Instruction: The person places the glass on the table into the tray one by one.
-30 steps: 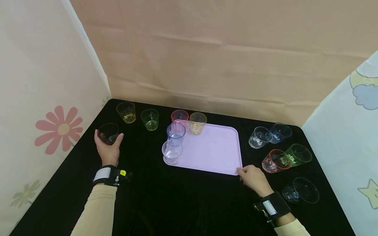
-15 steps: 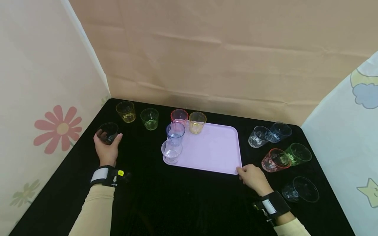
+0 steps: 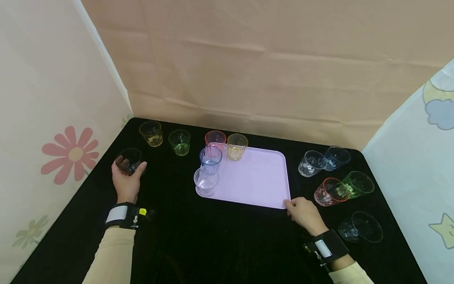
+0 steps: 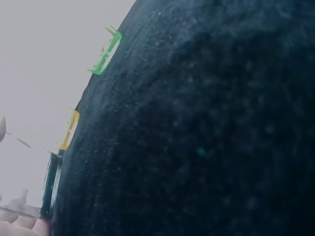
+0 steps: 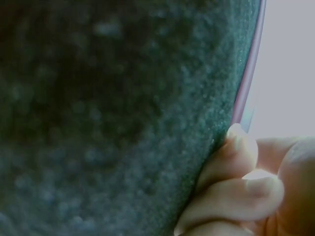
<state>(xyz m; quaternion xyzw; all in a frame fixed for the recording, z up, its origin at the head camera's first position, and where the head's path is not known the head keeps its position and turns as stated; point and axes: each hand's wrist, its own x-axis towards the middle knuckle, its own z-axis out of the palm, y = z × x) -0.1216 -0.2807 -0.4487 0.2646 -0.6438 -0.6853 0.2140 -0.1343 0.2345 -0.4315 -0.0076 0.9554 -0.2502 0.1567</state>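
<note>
At the table's left side my left hand (image 3: 125, 184) holds a dark-tinted glass (image 3: 132, 161), thumb on its right side and fingers round its far left. The left wrist view catches the glass's base (image 4: 50, 186) upright, at or very near the tabletop. My right hand (image 3: 306, 213) pinches the near right corner of a lilac tray (image 3: 257, 175); the right wrist view has its fingers (image 5: 241, 199) curled by the tray's edge (image 5: 248, 69). Toward the tray's left end stand a red glass (image 3: 215, 138), a yellow glass (image 3: 237, 148), a blue glass (image 3: 211, 161) and a clear glass (image 3: 205, 185).
Behind the held glass stand another yellow glass (image 3: 152, 135) and a green glass (image 3: 180, 144). On the right are a clear glass (image 3: 309, 165), a blue glass (image 3: 337, 159), a red glass (image 3: 327, 194), a green glass (image 3: 361, 184) and a clear-looking glass (image 3: 367, 228). Walls border the black table (image 3: 220, 244).
My left hand and wrist have shifted slightly left, with the dark glass staying in nearly the same spot. My right hand keeps its hold on the tray corner.
</note>
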